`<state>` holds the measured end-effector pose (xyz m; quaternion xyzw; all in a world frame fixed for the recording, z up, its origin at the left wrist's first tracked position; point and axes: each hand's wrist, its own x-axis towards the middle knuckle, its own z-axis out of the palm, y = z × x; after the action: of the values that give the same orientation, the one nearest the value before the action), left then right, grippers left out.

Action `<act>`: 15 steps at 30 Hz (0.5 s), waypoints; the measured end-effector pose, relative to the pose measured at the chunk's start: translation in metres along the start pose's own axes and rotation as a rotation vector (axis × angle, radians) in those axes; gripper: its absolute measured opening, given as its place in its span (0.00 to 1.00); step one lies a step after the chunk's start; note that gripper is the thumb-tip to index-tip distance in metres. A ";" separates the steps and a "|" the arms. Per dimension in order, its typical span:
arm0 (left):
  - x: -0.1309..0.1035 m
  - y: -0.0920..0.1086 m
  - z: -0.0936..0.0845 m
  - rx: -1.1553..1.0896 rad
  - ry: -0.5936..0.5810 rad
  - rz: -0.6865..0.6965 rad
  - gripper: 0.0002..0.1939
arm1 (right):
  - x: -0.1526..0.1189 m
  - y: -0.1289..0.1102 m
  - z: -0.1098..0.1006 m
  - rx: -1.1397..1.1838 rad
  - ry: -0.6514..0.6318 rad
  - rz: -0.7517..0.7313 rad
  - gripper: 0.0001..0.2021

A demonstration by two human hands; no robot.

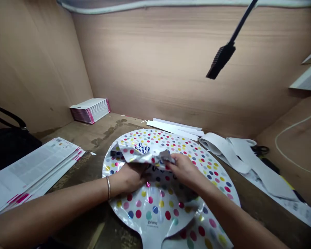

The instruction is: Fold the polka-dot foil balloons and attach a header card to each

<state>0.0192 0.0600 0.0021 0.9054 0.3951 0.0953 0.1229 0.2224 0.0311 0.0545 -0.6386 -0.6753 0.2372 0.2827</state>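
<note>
Two bare hands are at a polka-dot foil balloon [158, 199], over the counter [89, 169] at lower centre of the frame. The right hand [185, 167] pinches its crumpled fold [142, 157]; the left hand's [133, 177] grip, partly hidden, I cannot tell. Seemingly light, slippery, easily creased; the doubled edge probably holds best.

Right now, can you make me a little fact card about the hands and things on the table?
Middle: shiny white foil balloon with coloured dots, partly folded over
Right hand: pinching the folded foil edge
Left hand: at the fold, fingertips partly hidden
Back left: neat stack of white-and-pink cards
Right side: curled white paper strips
</note>
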 end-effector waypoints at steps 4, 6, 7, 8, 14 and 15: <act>-0.001 -0.019 0.012 0.040 -0.013 -0.084 0.43 | 0.048 0.021 -0.063 -0.094 0.285 0.146 0.09; 0.000 -0.024 0.014 0.033 -0.060 -0.113 0.44 | 0.074 0.029 -0.106 -0.170 0.458 0.204 0.08; 0.000 -0.024 0.015 0.026 -0.074 -0.120 0.45 | 0.084 0.032 -0.128 -0.204 0.541 0.230 0.08; 0.000 -0.024 0.015 0.019 -0.080 -0.122 0.45 | 0.092 0.033 -0.150 -0.234 0.616 0.244 0.08; -0.001 -0.022 0.013 -0.027 -0.061 -0.106 0.44 | 0.101 0.026 -0.230 -0.181 0.602 -0.154 0.17; -0.002 -0.022 0.012 -0.032 -0.061 -0.107 0.44 | 0.097 0.022 -0.230 -0.163 0.527 -0.222 0.19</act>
<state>0.0060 0.0710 -0.0160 0.8833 0.4376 0.0675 0.1543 0.3934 0.1198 0.2142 -0.6209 -0.6612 -0.0243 0.4204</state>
